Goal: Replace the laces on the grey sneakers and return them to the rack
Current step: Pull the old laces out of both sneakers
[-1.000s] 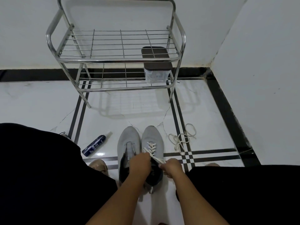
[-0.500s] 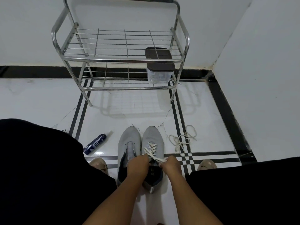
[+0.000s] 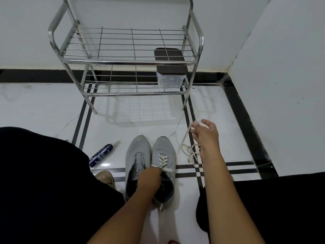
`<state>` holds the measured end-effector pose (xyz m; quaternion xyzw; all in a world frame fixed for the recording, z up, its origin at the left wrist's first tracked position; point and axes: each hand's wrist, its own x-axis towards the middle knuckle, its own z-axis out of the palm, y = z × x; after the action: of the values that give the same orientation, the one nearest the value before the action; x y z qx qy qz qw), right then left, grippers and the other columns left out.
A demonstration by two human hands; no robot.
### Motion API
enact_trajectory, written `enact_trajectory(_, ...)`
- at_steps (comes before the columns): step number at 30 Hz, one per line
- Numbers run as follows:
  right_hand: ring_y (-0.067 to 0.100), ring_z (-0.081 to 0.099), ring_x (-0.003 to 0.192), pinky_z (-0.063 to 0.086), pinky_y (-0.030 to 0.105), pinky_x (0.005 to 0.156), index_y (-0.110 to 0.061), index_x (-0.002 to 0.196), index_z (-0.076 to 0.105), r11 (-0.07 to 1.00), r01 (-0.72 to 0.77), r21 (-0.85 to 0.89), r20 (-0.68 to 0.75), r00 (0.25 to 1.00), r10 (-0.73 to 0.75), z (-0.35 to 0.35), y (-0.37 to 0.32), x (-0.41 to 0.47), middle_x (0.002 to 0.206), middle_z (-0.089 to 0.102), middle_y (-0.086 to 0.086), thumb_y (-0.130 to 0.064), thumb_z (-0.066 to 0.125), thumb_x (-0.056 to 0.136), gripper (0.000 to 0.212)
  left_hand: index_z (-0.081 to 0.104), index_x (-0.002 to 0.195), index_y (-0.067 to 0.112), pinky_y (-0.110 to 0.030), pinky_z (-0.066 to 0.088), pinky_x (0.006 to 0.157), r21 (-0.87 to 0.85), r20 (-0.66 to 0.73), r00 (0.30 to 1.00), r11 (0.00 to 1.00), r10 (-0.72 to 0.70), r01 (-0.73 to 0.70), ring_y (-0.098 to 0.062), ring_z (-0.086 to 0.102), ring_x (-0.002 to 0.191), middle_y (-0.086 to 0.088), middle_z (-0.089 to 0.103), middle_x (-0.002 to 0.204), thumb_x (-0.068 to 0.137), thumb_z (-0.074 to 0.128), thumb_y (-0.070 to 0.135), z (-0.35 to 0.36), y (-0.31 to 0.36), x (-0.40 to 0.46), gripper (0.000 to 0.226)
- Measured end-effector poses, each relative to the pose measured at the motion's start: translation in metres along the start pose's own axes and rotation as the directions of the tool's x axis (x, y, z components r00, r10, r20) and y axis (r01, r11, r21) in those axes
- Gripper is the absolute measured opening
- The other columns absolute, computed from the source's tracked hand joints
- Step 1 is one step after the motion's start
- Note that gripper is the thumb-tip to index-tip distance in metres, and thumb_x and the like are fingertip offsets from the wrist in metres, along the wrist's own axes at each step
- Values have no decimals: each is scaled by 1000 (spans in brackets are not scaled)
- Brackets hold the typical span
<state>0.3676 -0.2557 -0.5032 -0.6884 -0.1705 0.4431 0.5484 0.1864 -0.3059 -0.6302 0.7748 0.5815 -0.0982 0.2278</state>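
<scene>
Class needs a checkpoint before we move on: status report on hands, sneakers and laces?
Left hand on right sneaker, pinching its lace. Right hand lifting loose lace. Left sneaker unlaced. Rack shelves free except a box.

Shiny chromed metal wire rack point(image 3: 123, 41); glossy tiled floor point(image 3: 149, 117); matt grey mesh-cloth sneakers point(image 3: 149, 152); flat woven white lace point(image 3: 190, 152); glossy plastic tube point(image 3: 102, 154).

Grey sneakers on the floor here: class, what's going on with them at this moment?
A seated person is relacing the pair. The right sneaker already has a white lace criss-crossed through it, and the left hand rests at its opening. The left sneaker has no lace yet. The right hand is lifting the loose white lace off the floor. The metal rack holds only a lidded box.
</scene>
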Motion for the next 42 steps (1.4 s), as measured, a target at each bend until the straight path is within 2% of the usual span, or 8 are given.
enact_trajectory(3,22,61,94,53,37,69,-16,118,52,922,-123,-368,-131,988,80,-9,43,9,106,61,1,-25,44,94,27,54,114,15,-33,46,80,-5,0,1000,1000,4,-4,-24,61,102,-5,63,114,95,45,22,-1,2,0,22)
enact_trajectory(7,18,60,83,48,28,68,-5,117,62,474,-95,-875,103,921,375,-14,120,-11,109,65,11,-8,50,92,28,50,121,19,-33,46,80,-143,5,998,987,-70,70,-27,60,104,-6,63,115,95,47,27,-2,5,2,28)
enact_trajectory(14,16,59,88,45,23,74,-19,93,68,594,53,-802,287,908,306,8,141,-29,100,67,4,-12,65,83,13,56,96,18,-31,50,72,-442,93,983,878,-159,184,-23,64,84,-4,67,93,94,47,27,-2,1,18,13)
enact_trajectory(20,21,62,87,48,27,75,-28,63,54,648,-5,-762,208,945,252,11,153,-25,86,64,1,-10,58,85,28,47,92,8,-27,49,41,-951,248,848,47,-468,304,-20,56,48,-18,56,78,94,41,2,-15,2,26,9)
enact_trajectory(25,23,62,90,49,29,77,-29,65,50,592,78,-802,279,925,257,13,157,-20,88,63,1,-6,52,85,30,57,94,14,-33,49,79,-481,-10,925,813,-380,329,-31,61,98,-8,59,111,85,50,17,-9,-6,16,11)
enact_trajectory(27,22,62,94,49,30,80,-30,66,48,566,113,-817,304,918,256,14,155,-20,90,62,0,-7,53,84,29,64,97,15,-33,48,78,-258,18,976,942,-216,213,-25,62,99,-5,64,106,90,48,21,-3,0,11,18)
enact_trajectory(35,17,59,93,45,22,78,-25,87,60,528,165,-833,389,853,348,13,153,-25,107,66,3,-4,51,81,23,59,109,15,-30,44,79,-33,10,1000,999,-10,10,-21,60,101,-5,63,110,97,41,24,7,-9,7,24)
enact_trajectory(42,15,52,74,41,22,62,-24,63,43,476,186,-860,403,818,410,13,148,-29,80,57,6,-10,52,85,27,56,102,10,-30,42,72,-145,-2,994,984,-109,108,-24,62,94,-7,65,102,91,48,36,11,-12,-3,29)
